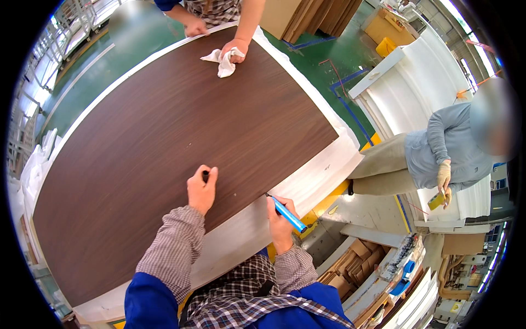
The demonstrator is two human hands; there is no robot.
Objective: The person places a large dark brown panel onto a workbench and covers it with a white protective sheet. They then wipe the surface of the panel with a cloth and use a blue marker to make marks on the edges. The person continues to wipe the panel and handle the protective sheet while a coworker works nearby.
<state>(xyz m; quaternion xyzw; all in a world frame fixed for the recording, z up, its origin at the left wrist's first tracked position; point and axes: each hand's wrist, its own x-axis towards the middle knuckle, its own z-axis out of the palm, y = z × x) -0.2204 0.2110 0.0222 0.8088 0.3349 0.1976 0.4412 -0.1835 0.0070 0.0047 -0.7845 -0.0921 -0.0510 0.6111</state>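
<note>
The right hand (281,226) pinched a blue marker (290,215) slantwise, apparently for control, its tip at the brown board's (181,120) near edge; the left hand's (201,193) curled fingers gripped a black cap (205,175) over the board, presumably keeping it handy.

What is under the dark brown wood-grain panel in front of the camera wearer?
White sheeting sticks out past the near and right edges of the dark brown wood-grain panel. What lies beneath the panel's middle is covered, and its support cannot be made out.
</note>
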